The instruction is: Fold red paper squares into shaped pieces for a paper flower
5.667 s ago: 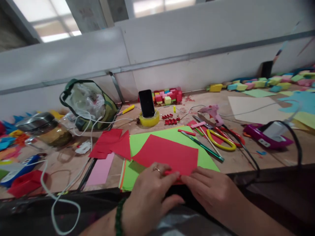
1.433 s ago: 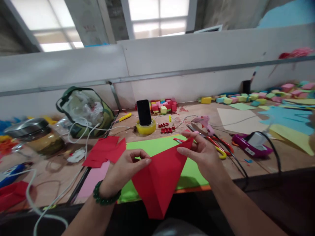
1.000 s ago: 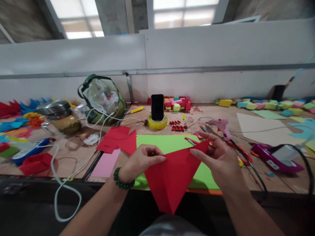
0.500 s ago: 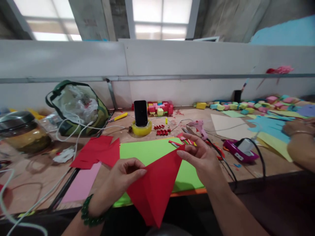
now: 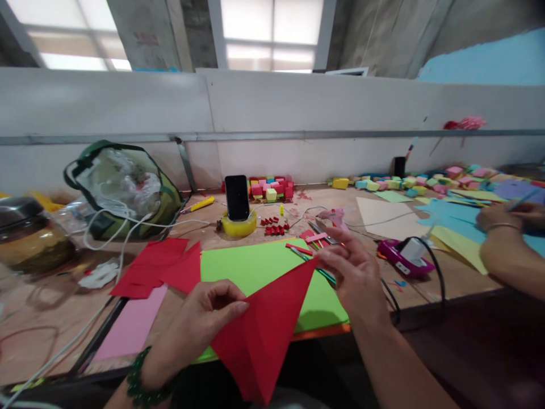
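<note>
I hold a folded red paper triangle [image 5: 266, 329] in the air over the table's front edge, its long tip pointing down towards me. My left hand [image 5: 204, 312], with a green bead bracelet on the wrist, pinches the paper's left corner. The fingers of my right hand [image 5: 355, 272] pinch the upper right corner. Under the paper lies a green sheet [image 5: 259, 267] on the wooden table [image 5: 451, 278].
Red paper pieces [image 5: 159, 267] and a pink sheet [image 5: 131, 326] lie to the left. A phone [image 5: 237, 197] stands in a yellow tape roll [image 5: 239, 226]. Scissors, a pink glue gun [image 5: 334, 216], a purple device [image 5: 402, 258], cables, a bag [image 5: 121, 190] and coloured blocks surround them. Another person's hands [image 5: 502, 218] work at the right.
Earlier both hands pressed the red sheet flat on the table; since then they lifted it as a folded triangle. In the last second the view swung right and the other person's hands came into view.
</note>
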